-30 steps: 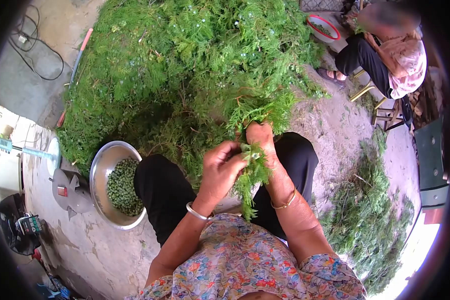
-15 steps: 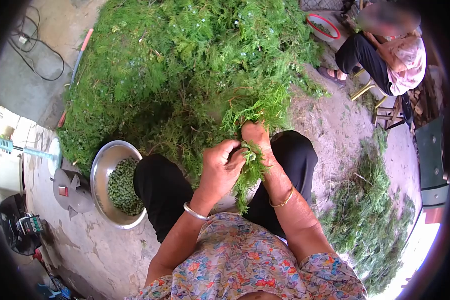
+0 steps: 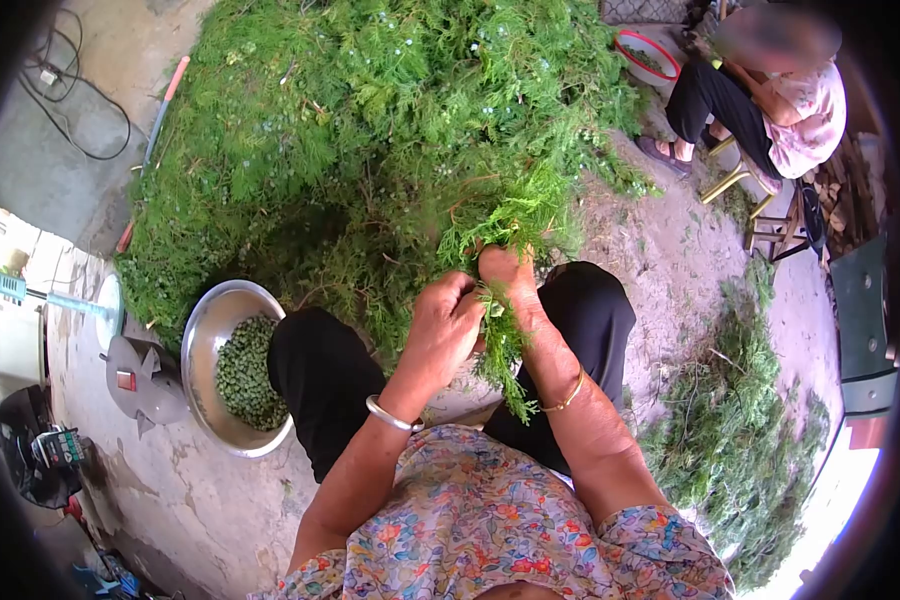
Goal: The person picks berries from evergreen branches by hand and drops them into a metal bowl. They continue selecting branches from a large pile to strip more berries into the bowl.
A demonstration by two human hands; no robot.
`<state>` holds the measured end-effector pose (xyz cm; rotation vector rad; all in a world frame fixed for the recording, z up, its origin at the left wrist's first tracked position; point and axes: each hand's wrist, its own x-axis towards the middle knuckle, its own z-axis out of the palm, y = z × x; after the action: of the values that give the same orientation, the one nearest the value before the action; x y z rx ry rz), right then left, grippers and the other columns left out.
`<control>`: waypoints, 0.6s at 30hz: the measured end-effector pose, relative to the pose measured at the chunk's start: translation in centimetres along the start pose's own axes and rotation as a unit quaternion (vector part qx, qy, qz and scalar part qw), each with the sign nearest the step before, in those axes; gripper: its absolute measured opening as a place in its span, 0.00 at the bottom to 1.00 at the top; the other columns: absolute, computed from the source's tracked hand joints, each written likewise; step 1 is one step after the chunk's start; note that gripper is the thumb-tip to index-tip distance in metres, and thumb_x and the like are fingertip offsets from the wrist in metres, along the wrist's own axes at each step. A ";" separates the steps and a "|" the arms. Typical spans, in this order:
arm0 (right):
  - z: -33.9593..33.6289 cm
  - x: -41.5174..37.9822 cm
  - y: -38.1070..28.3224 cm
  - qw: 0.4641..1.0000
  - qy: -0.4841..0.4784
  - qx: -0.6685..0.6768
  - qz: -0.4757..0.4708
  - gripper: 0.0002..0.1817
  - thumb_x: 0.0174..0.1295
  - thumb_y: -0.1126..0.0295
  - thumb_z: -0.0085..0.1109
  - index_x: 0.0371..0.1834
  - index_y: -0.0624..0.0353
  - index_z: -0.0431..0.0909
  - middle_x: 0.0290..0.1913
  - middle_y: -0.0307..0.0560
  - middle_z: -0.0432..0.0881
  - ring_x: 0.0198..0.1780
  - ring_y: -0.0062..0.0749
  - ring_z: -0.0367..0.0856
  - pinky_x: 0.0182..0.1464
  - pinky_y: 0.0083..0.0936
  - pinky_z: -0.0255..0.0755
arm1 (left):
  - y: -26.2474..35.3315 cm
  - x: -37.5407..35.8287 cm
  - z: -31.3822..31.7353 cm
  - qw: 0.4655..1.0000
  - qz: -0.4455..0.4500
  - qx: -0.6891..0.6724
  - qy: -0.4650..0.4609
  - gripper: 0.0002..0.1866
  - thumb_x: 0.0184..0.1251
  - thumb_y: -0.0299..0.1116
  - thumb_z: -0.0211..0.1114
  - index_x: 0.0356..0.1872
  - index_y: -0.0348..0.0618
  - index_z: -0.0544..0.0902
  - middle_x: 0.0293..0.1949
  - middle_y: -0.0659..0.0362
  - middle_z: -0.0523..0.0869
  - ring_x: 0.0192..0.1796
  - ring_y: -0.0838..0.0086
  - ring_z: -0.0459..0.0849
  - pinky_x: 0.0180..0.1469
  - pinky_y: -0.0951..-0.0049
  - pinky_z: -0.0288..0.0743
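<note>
My right hand (image 3: 511, 278), a gold bangle on its wrist, is closed around a green cypress sprig (image 3: 502, 340). Feathery leaves stick out above the fist and more hang below it. Against the sprig, just beside the right hand, my left hand (image 3: 444, 327) has its fingers pinched together; a silver bangle circles that wrist. The exact spot under its fingertips is hidden. To the left of my knee stands a metal basin (image 3: 198, 385) partly filled with small green cones (image 3: 249, 375).
A large heap of cypress branches (image 3: 300, 130) lies ahead, and a smaller pile (image 3: 740, 440) at the right. Another person (image 3: 790, 120) sits at the upper right near a red-rimmed basin (image 3: 676, 70). A fan (image 3: 108, 312) and a long-handled tool (image 3: 157, 130) are on the left.
My left hand has moved slightly up and closer to the right hand. The lower part of the sprig has swung to the right. The seated person's arms have shifted.
</note>
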<state>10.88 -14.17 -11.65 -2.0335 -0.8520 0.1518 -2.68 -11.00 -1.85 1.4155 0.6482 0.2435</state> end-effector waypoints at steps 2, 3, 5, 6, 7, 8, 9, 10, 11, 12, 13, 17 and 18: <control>-0.3 -0.1 -0.7 0.997 0.004 -0.055 -0.052 0.06 0.51 0.77 0.53 0.28 0.67 0.78 0.28 0.48 0.82 0.30 0.42 0.81 0.32 0.33 0.73 | 0.3 0.0 0.0 0.999 -0.016 -0.031 -0.005 0.07 0.63 0.30 0.58 0.31 0.36 0.75 0.20 0.66 0.70 0.17 0.86 0.66 0.14 0.82 0.57; -0.4 -0.1 -1.3 0.994 -0.001 0.083 0.073 0.05 0.51 0.76 0.54 0.28 0.67 0.77 0.26 0.46 0.81 0.28 0.40 0.79 0.32 0.34 0.73 | 0.7 -0.2 0.1 0.999 -0.033 -0.039 -0.006 0.07 0.63 0.29 0.58 0.31 0.36 0.75 0.20 0.66 0.69 0.16 0.86 0.65 0.14 0.82 0.57; -1.1 -0.3 -2.6 0.956 -0.006 0.219 0.196 0.05 0.51 0.75 0.54 0.27 0.66 0.77 0.25 0.43 0.79 0.26 0.38 0.77 0.31 0.35 0.73 | 1.0 -0.4 0.0 0.998 -0.051 -0.045 -0.005 0.06 0.63 0.29 0.57 0.31 0.36 0.74 0.19 0.66 0.68 0.16 0.85 0.64 0.13 0.81 0.56; -1.5 -0.4 -2.9 0.972 -0.025 0.153 0.175 0.05 0.53 0.73 0.54 0.26 0.64 0.76 0.24 0.41 0.77 0.26 0.34 0.76 0.32 0.35 0.72 | 0.9 -0.4 -0.1 0.998 -0.046 -0.035 -0.014 0.06 0.64 0.29 0.57 0.31 0.36 0.75 0.19 0.66 0.68 0.16 0.85 0.63 0.13 0.81 0.55; -1.7 -0.5 -3.0 0.983 -0.044 0.087 0.153 0.06 0.54 0.72 0.54 0.25 0.62 0.76 0.24 0.38 0.76 0.26 0.31 0.74 0.33 0.34 0.71 | 0.8 -0.4 -0.2 0.999 -0.042 -0.024 -0.023 0.05 0.64 0.28 0.56 0.32 0.36 0.75 0.20 0.66 0.68 0.15 0.85 0.63 0.12 0.81 0.54; -1.7 -0.5 -2.8 0.983 -0.043 0.086 0.153 0.06 0.54 0.72 0.54 0.25 0.62 0.76 0.24 0.38 0.76 0.26 0.31 0.74 0.33 0.34 0.71 | 0.7 -0.5 -0.3 0.999 -0.041 -0.024 -0.023 0.05 0.64 0.28 0.56 0.32 0.36 0.75 0.20 0.66 0.68 0.15 0.85 0.63 0.12 0.81 0.54; -1.6 -0.5 -2.5 0.988 -0.095 -0.099 0.073 0.05 0.54 0.71 0.54 0.26 0.61 0.78 0.25 0.41 0.78 0.29 0.32 0.76 0.35 0.33 0.71 | 0.6 -0.6 -0.3 0.998 -0.047 -0.033 -0.012 0.05 0.65 0.27 0.55 0.32 0.36 0.75 0.20 0.66 0.68 0.15 0.85 0.63 0.12 0.81 0.54; -1.5 -0.4 -2.4 0.949 -0.142 -0.280 -0.010 0.06 0.54 0.70 0.55 0.26 0.59 0.79 0.27 0.44 0.80 0.32 0.33 0.79 0.38 0.33 0.70 | 0.6 -0.7 -0.4 0.998 -0.053 -0.041 -0.001 0.05 0.66 0.27 0.55 0.32 0.37 0.75 0.20 0.65 0.68 0.14 0.85 0.63 0.12 0.81 0.53; -1.4 -0.4 -2.3 0.870 -0.182 -0.449 -0.092 0.06 0.55 0.69 0.55 0.27 0.57 0.81 0.29 0.46 0.82 0.35 0.35 0.81 0.40 0.32 0.70 | 0.5 -0.8 -0.2 0.998 -0.053 -0.040 -0.001 0.05 0.66 0.27 0.55 0.32 0.37 0.75 0.20 0.65 0.68 0.14 0.85 0.63 0.12 0.81 0.53; -1.5 -0.3 -2.3 0.871 -0.182 -0.448 -0.091 0.06 0.55 0.69 0.55 0.27 0.57 0.81 0.29 0.46 0.82 0.35 0.35 0.81 0.40 0.32 0.70 | 0.4 -0.9 0.0 0.998 -0.040 -0.046 0.007 0.06 0.66 0.27 0.55 0.30 0.36 0.73 0.18 0.65 0.68 0.13 0.84 0.64 0.12 0.79 0.55; -1.9 -0.1 -2.8 0.868 -0.202 -0.446 -0.086 0.07 0.55 0.70 0.54 0.29 0.58 0.81 0.31 0.49 0.83 0.36 0.39 0.83 0.39 0.35 0.73 | 0.3 -1.1 0.3 0.998 -0.026 -0.052 0.015 0.08 0.67 0.27 0.55 0.27 0.36 0.72 0.17 0.65 0.67 0.13 0.82 0.66 0.12 0.77 0.57; -2.4 -0.3 -3.3 0.892 -0.187 -0.404 -0.081 0.06 0.53 0.71 0.55 0.29 0.59 0.81 0.30 0.50 0.83 0.35 0.42 0.84 0.34 0.35 0.76 | -0.9 -1.6 0.8 0.996 -0.002 -0.075 0.040 0.07 0.68 0.28 0.55 0.29 0.37 0.72 0.17 0.66 0.68 0.13 0.83 0.66 0.11 0.77 0.56; -2.2 -0.4 -2.9 0.900 -0.180 -0.388 -0.087 0.05 0.52 0.71 0.56 0.28 0.59 0.81 0.28 0.48 0.82 0.33 0.43 0.84 0.33 0.33 0.75 | -0.8 -1.8 1.1 0.992 -0.013 -0.115 0.047 0.07 0.68 0.28 0.54 0.30 0.38 0.72 0.17 0.66 0.68 0.14 0.83 0.66 0.11 0.78 0.56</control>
<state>10.03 -14.90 -8.17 -2.6937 -1.4991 0.0947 -3.73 -12.97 -2.06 1.1797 0.6928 0.3532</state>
